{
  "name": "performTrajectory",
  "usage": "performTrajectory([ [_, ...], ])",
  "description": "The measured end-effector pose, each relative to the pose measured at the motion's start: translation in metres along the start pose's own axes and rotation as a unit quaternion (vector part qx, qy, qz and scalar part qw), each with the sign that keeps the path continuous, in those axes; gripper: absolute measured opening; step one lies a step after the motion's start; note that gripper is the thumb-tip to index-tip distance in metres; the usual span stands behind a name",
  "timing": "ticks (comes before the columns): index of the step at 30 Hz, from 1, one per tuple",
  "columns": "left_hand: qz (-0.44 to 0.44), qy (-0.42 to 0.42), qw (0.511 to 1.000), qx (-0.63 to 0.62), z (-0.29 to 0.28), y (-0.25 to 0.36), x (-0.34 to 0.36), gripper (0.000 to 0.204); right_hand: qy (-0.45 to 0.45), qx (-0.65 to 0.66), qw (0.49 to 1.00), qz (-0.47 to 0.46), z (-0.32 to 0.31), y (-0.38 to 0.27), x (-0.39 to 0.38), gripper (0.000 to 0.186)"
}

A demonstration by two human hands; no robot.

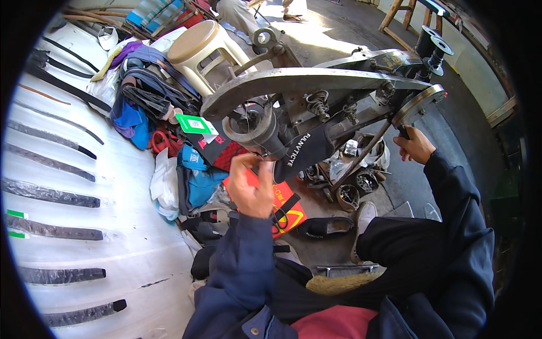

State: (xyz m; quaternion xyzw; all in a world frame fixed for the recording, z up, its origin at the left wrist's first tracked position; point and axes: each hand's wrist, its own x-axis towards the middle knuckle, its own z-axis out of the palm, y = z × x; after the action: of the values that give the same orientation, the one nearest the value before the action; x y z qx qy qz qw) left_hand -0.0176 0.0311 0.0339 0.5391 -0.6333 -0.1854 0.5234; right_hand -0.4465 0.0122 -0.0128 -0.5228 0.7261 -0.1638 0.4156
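Observation:
A metal hand-cranked sewing machine [322, 79] spans the upper middle of the head view, with a round cylindrical head [248, 130] at its left. A black fabric piece [299, 150] with white lettering hangs beside that head. My left hand [254, 186] is raised below the head, fingers curled at the fabric's left edge, their tips partly hidden. On the right, my right hand [415, 144] is closed on a dark crank handle [403, 131] below the machine's wheel [418, 104].
Dark strips [51, 198] lie on a white sheet at left. A stool [192, 42] and piled bags [135, 96] stand behind. Below are a red box [288, 209], small containers [347, 198] and a black shoe [324, 226]. Another person's legs [237, 17] show at the back.

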Motion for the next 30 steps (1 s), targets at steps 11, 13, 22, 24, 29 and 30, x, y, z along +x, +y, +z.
performTrajectory([
  [11,0.0,-0.099,0.984,-0.146,-0.022,-0.019,0.002,0.026,0.075,0.015,0.99,-0.116,-0.017,-0.047,-0.038,0.016],
  [13,-0.035,-0.122,0.958,-0.257,-0.023,-0.028,0.009,0.039,0.157,0.057,0.97,-0.177,-0.038,-0.046,-0.041,0.011],
  [22,-0.108,-0.282,0.872,-0.385,-0.011,-0.062,0.032,0.09,0.345,-0.147,0.927,-0.034,-0.072,0.054,0.021,0.013],
  [24,-0.114,-0.288,0.861,-0.405,-0.007,-0.063,0.035,0.093,0.215,-0.087,0.972,0.025,-0.041,0.062,0.027,0.019],
  [29,-0.133,-0.302,0.858,-0.394,-0.002,-0.06,0.035,0.091,0.024,0.02,0.999,0.016,-0.001,0.031,0.018,0.028],
  [30,-0.135,-0.291,0.869,-0.377,0.001,-0.059,0.034,0.09,0.016,0.022,0.999,0.02,-0.001,0.024,0.015,0.028],
])
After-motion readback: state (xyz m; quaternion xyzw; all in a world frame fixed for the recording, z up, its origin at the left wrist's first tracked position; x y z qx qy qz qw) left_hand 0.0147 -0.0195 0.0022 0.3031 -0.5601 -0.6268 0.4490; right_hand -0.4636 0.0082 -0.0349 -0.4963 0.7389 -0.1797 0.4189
